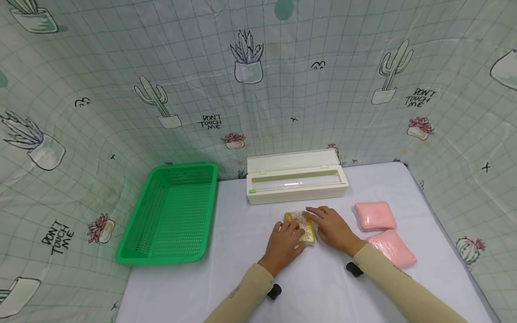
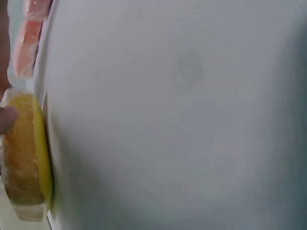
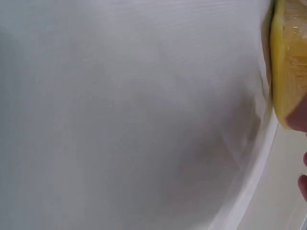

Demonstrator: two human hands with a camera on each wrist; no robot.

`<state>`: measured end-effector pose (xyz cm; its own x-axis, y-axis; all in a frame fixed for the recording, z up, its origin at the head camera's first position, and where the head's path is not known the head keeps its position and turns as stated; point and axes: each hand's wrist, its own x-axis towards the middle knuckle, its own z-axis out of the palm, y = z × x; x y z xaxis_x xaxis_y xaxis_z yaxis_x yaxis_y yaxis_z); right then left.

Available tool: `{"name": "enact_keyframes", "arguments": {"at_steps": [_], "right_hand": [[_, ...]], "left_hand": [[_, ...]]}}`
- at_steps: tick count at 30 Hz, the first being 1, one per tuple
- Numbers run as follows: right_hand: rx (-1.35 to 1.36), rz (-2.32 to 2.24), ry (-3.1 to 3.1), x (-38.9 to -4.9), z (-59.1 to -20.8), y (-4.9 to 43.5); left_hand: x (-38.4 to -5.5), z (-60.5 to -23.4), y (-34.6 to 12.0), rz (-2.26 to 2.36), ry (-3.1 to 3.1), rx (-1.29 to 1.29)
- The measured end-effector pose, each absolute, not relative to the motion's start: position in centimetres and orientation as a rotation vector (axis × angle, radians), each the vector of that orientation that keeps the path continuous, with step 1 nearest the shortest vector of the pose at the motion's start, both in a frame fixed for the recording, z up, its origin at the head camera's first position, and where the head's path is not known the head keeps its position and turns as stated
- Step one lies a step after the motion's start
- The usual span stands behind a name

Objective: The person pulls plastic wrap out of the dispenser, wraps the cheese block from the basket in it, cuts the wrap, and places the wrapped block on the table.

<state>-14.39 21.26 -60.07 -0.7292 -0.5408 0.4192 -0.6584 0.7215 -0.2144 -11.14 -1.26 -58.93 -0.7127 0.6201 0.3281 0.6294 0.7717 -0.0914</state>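
Observation:
A yellow block point(image 1: 308, 231) in shiny clear film lies flat on the white cloth in front of the long white box. My left hand point(image 1: 284, 246) holds it from the left, fingers bent over its top and thumb at the near end. In the left wrist view, a fingertip point(image 2: 6, 119) rests against the side of the wrapped block point(image 2: 26, 153). My right hand point(image 1: 332, 226) reaches in from the right, index finger stretched to the far right corner. In the right wrist view, a fingertip point(image 3: 298, 115) touches the block's yellow edge point(image 3: 280, 72).
Behind the hands stands the white film dispenser box point(image 1: 296, 196), lid up, a roll inside. A green plastic basket point(image 1: 203, 224) stands at the left. Two pink film-wrapped packets point(image 1: 375, 216) lie at the right, near the right forearm. A patterned curtain point(image 1: 278, 103) surrounds the table.

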Motion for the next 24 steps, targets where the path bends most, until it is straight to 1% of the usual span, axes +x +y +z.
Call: {"name": "enact_keyframes", "arguments": {"at_steps": [8, 12, 16, 24], "right_hand": [[0.999, 0.401, -2.619, -15.1, -60.5, 20.8], [1.028, 0.343, -2.593, -15.5, -60.4, 20.5], [0.991, 0.406, -2.657, -15.6, -60.1, 20.5], [0.910, 0.720, -2.703, -15.5, -58.2, 21.5]], "left_hand": [[-11.0, -59.0, 0.0, 0.238, -2.657, -0.925], [-11.0, -59.0, -0.1, 0.282, -2.635, -0.905], [-11.0, -59.0, -0.5, 0.230, -2.586, -0.876], [-10.9, -59.6, -2.1, -0.030, -2.525, -0.774]]}}
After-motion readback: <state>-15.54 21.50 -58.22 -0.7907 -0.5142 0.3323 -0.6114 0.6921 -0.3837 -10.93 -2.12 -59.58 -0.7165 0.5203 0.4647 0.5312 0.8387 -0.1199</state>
